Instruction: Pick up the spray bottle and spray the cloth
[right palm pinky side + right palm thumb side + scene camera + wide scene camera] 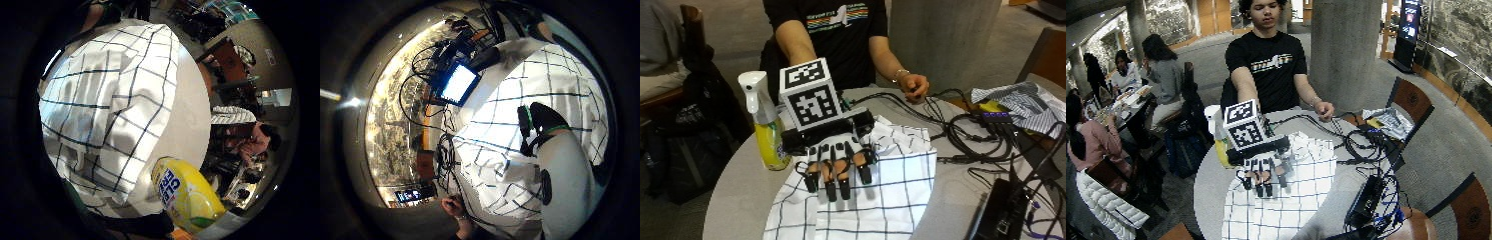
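Right now gloved right hand hovers over checked cloth, fingers straight, grasping nothing. Yellow spray bottle stands upright on worktop just beside hand's thumb side, off cloth edge. Bare hand farther away, near cables.
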A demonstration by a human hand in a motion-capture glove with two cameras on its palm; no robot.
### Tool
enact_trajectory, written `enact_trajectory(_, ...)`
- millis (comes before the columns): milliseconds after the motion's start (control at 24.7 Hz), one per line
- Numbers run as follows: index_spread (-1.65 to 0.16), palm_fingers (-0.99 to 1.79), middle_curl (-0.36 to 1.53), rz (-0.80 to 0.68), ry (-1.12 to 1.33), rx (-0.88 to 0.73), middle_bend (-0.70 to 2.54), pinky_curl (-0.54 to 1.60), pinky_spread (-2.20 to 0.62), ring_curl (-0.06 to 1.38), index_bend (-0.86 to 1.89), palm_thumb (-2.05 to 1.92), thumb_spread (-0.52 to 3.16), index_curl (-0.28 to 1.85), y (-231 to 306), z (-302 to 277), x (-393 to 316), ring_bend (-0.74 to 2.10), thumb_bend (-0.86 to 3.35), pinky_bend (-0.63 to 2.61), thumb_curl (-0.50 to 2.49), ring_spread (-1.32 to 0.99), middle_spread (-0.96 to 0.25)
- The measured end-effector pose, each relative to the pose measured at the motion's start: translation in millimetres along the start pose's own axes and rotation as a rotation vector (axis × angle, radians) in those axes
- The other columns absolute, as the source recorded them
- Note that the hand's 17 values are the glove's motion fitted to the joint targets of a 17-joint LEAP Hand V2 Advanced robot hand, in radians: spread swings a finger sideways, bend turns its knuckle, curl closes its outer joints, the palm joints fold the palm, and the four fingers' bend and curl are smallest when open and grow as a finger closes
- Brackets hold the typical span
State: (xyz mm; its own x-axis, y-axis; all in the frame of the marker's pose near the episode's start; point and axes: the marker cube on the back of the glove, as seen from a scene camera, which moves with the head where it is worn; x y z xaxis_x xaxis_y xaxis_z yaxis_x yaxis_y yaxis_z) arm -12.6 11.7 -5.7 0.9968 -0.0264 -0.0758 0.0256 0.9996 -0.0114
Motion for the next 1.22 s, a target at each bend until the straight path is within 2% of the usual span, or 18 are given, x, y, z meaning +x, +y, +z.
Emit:
enact_trajectory(243, -0.36, 0.39, 0.31, -0.069, -0.038, -0.033, 0.29, 0.3, 0.28, 0.24, 0.11, 0.74, 1.15, 0.23, 30, -6, -23, 0.3, 0.23, 0.37, 0.33, 0.06, 0.07)
enact_trajectory(568, -0.37, 0.34, 0.32, -0.164, 0.108, -0.015, 0.25, 0.33, 0.28, 0.25, 0.11, 0.75, 1.16, 0.22, 97, -12, -43, 0.29, 0.17, 0.43, 0.36, 0.08, 0.08)
enact_trajectory(973, -0.38, 0.34, 0.34, -0.312, 0.097, 0.015, 0.24, 0.34, 0.26, 0.26, 0.13, 0.75, 1.17, 0.22, 191, -21, -29, 0.29, 0.11, 0.45, 0.38, 0.08, 0.08)
enact_trajectory(1216, -0.38, 0.35, 0.34, -0.324, 0.098, 0.04, 0.25, 0.34, 0.26, 0.26, 0.14, 0.76, 1.17, 0.23, 239, -22, -9, 0.28, 0.08, 0.44, 0.39, 0.08, 0.08)
